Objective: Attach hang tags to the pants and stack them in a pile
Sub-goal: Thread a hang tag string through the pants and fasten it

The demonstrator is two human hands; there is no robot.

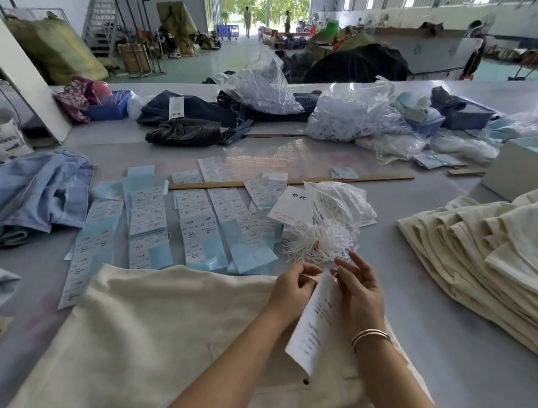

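Observation:
A pair of cream pants (149,326) lies spread flat on the table in front of me. Above its right part I hold a white hang tag (316,325) with printed text, hanging down between my hands. My left hand (291,289) pinches the tag's top end. My right hand (359,287) pinches at the same top end, other fingers spread; what it holds is too small to tell. Just beyond my hands lies a bundle of white tag strings (318,241). A pile of folded cream pants (492,255) sits at the right.
Rows of white and blue label strips (197,225) cover the table's middle, with a wooden ruler (291,181) behind them. Light blue jeans (36,195) lie at the left; dark jeans (193,114) and plastic bags (350,114) of strings at the back. A grey box (513,171) stands far right.

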